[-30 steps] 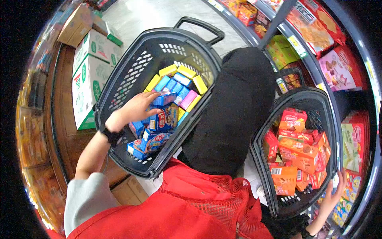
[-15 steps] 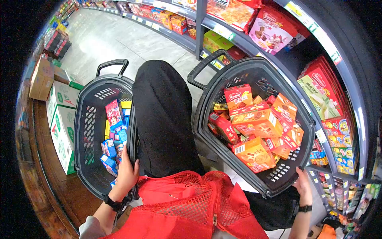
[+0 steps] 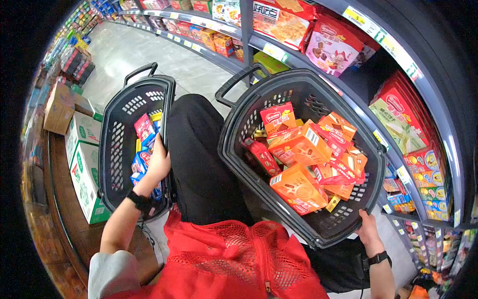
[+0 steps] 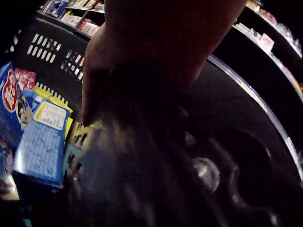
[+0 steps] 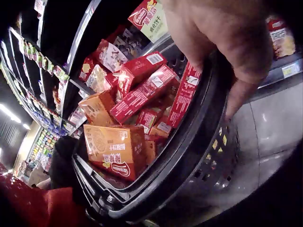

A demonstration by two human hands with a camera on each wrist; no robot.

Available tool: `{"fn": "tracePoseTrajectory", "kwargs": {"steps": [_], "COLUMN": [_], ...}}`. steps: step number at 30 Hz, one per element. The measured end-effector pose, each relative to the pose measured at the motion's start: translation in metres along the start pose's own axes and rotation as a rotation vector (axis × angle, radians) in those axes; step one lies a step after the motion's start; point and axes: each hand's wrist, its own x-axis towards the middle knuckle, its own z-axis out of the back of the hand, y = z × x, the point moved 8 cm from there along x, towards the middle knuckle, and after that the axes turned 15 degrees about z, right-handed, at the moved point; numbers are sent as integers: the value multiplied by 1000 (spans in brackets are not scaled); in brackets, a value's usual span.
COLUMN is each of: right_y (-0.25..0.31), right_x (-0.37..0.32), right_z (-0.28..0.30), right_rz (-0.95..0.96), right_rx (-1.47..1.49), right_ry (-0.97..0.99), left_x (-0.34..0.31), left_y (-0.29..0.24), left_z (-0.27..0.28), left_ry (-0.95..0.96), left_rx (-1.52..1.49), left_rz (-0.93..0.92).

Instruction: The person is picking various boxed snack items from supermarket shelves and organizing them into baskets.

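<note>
In the head view my left hand [image 3: 158, 162] grips the inner rim of the left black shopping basket [image 3: 112, 149], beside the knee. Blue boxes [image 3: 141, 162], a pink-red box [image 3: 144, 128] and some yellow ones lie inside it. A blue box [image 4: 42, 142] shows close by in the dark left wrist view. My right hand [image 3: 368, 229] holds the near right corner of the right black basket [image 3: 249, 177]. Its fingers curl over the rim in the right wrist view. Orange biscuit boxes [image 3: 298, 189] and red boxes [image 5: 147, 90] are heaped in this basket.
Shelves [image 3: 438, 109] of packaged snacks curve along the right, close to the right basket. White-and-green cartons [image 3: 88, 187] stand on a brown platform at the left. A black-trousered knee [image 3: 196, 149] separates the baskets. Grey floor [image 3: 129, 47] runs ahead.
My left hand has left the blue boxes and taken the left basket's rim. My right hand stays at the right basket's edge. The head view has swung right, and the right basket looks closer.
</note>
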Motion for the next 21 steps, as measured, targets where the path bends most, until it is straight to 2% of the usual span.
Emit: {"fn": "tracePoseTrajectory", "kwargs": {"steps": [1,3,5,7,9,10,11,13,14,15,16,17,19,21], "right_y": [-1,-3,-10,-24,-19,-16,-15,-19,-22,-21,-17,-15,-18,-19], "right_x": [1,6,15,22,17,16,16,14,14,12,10,8,10,11], "right_z": [-2,-1,-2,-1,-8,-9,-9,-8,-8,-12,-15,-18,-20,-24], "right_rz": [-43,-100,-165,-277,-295,-284,-273,-281,-284,-285,-284,-288,-312,-330], "right_rx": [51,76,88,142,116,135,153,166,184,183,195,208,205,240], "right_ry": [52,122,209,284,301,299,294,287,271,283,279,278,313,357], "left_x": [-2,17,43,68,86,82,71,47,2,-11,-36,-69,-93,-81], "left_y": [-18,-20,-27,-34,-41,-47,-57,-34,-50,-13,14,-15,-3,27], "left_z": [7,6,5,9,12,18,25,30,48,42,47,66,87,85], "left_ry": [7,-43,-1,-83,-84,-59,10,232,306,431,386,202,-116,-208], "left_rx": [38,29,-54,41,128,76,74,5,23,1,123,493,798,902], "left_rz": [40,8,-26,-65,-52,-10,6,104,219,191,115,-128,-162,-33]}}
